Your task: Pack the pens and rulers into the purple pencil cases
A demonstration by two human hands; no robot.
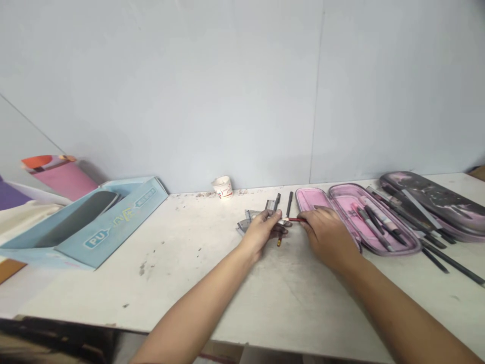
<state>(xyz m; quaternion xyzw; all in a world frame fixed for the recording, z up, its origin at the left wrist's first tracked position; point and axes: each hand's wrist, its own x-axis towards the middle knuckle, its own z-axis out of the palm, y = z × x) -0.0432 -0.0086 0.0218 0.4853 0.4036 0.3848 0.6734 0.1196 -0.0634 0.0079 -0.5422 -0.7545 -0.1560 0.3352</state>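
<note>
A red pencil (pixel 294 220) sits just above the counter (pixel 113 293), gripped in the closed fingers of the left hand (pixel 261 233), its far end touching the right hand (pixel 328 238) (whose hold is hard to tell). Small metal pieces (pixel 248 220) lie under the left hand; an open pink pencil case (pixel 341 191) lies just beside the right.

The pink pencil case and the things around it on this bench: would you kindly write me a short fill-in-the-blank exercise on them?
The pencil between the left hand and the right hand has a ____ body.
The open pencil case has a ____ lining.
The paper cup stands near the ____ edge of the white table.
The print on the light blue box begins with the letters ____.
Missing words: red; pink; back; PU.
</note>
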